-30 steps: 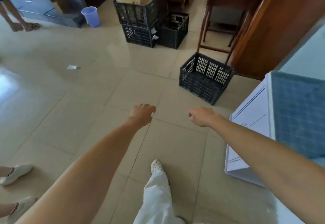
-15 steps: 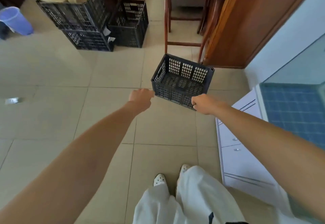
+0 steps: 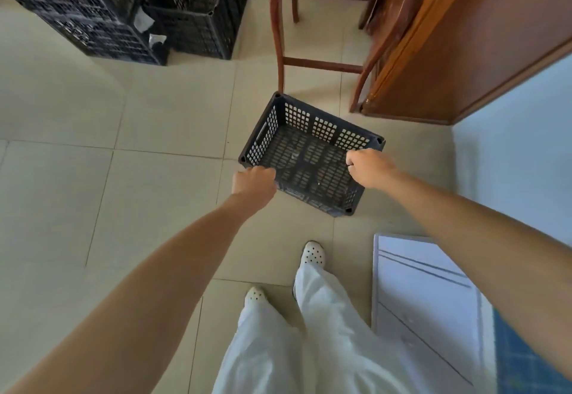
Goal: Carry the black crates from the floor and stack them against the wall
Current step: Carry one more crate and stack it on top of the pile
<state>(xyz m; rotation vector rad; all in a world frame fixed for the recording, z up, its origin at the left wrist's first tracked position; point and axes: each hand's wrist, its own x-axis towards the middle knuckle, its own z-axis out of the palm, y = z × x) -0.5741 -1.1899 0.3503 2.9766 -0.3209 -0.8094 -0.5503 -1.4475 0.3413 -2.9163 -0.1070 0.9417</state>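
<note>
An empty black crate (image 3: 312, 149) with perforated walls stands on the tiled floor in front of my feet. My left hand (image 3: 252, 183) grips the crate's near rim close to its left corner, fingers curled over the edge. My right hand (image 3: 370, 169) grips the rim of the crate's right side, fingers curled down inside. Both arms reach forward and down. Other black crates (image 3: 102, 19) are stacked at the far left, and one more black crate (image 3: 201, 13) stands next to them.
Red-brown wooden chair legs (image 3: 280, 37) rise just behind the crate. A wooden door panel (image 3: 470, 41) leans at the upper right beside a pale wall (image 3: 520, 152). A white cabinet (image 3: 424, 294) sits at my lower right. Open tiled floor (image 3: 93, 177) lies to the left.
I have stepped closer and the view tilted down. Both hands moved from just short of the crate onto its rim and closed round it.
</note>
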